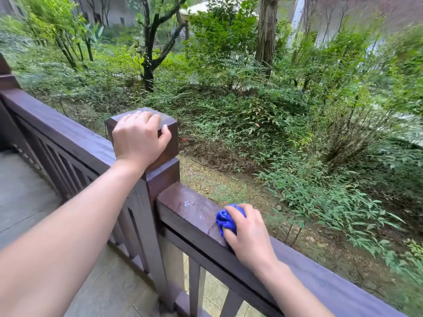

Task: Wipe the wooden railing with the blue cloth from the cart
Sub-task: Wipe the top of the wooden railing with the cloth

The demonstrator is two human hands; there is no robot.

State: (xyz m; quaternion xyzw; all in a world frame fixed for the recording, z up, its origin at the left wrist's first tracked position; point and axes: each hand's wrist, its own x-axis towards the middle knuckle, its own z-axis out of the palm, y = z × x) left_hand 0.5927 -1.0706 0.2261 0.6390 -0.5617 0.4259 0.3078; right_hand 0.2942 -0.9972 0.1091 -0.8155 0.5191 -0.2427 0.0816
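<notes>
— What could you not make out from where you stood?

— Most of the cloth (226, 219). The right hand (248, 234) was clenched around it, so only a bunched blue wad showed past the fingers (234, 213); its shape and edges were hidden. The left hand (137, 138) lay over the post (160, 177), fingers curled across the cap and thumb on the near face, gripping the wood itself. Both arms ran out of view at the bottom, and the far greenery (286, 110) was smeared on the right.

— And the rail?

— The rail (190, 216) ran from the post down toward the lower right, long axis slanting that way until the edge cut it off; another stretch went off from the post to the upper left. The cloth sat pressed on its flat top, near the post but apart from it.

— How did the wood look?

— Dark brown, squared, wet: a few drops (188, 203) stood between post and cloth. Slats (195, 284) below, grey paving (27, 197) on the near side.
</notes>
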